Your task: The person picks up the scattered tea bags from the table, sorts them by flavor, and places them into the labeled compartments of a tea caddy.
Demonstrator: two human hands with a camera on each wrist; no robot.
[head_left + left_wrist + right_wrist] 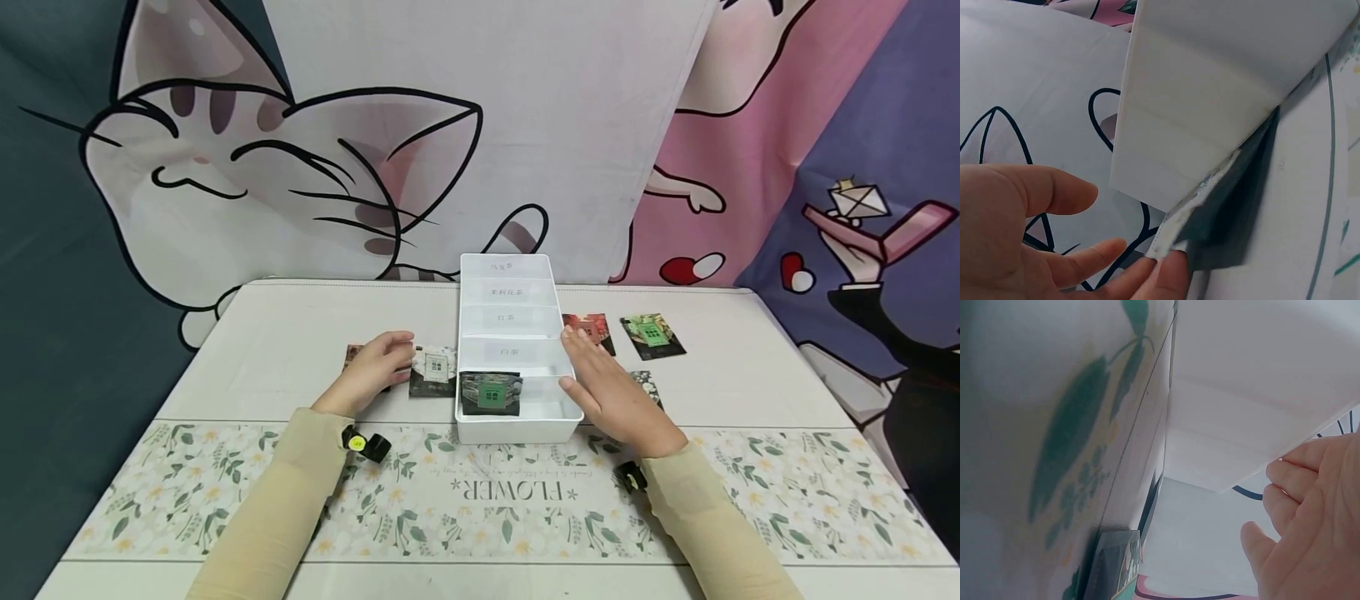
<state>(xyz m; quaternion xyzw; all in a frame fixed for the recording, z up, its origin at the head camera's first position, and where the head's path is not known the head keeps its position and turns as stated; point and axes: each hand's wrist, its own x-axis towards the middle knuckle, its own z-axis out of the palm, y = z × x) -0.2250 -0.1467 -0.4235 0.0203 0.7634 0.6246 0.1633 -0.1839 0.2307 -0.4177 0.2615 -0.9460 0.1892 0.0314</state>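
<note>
A white box (480, 432) with several labelled compartments stands in the middle of the table. In its front compartment lies a dark packet with a green label (491, 393). Left of the box is a black-and-white packet (433, 371); fingertips of my left hand (371, 371) are at its left edge, and in the left wrist view they touch a packet edge (1229, 206), thumb and fingers apart. Partly behind that hand is a reddish-brown packet (351, 353). With fingers extended, my right hand (618, 400) rests against the box's right side; the right wrist view shows fingertips at its rim.
Right of the box lie a red packet (592, 327), partly behind my right hand, and a green packet (652, 335). A flower-patterned packet (648, 387) shows beside the right hand. A floral band with printed lettering (514, 490) crosses the tablecloth; a cartoon-printed curtain (585, 150) hangs behind.
</note>
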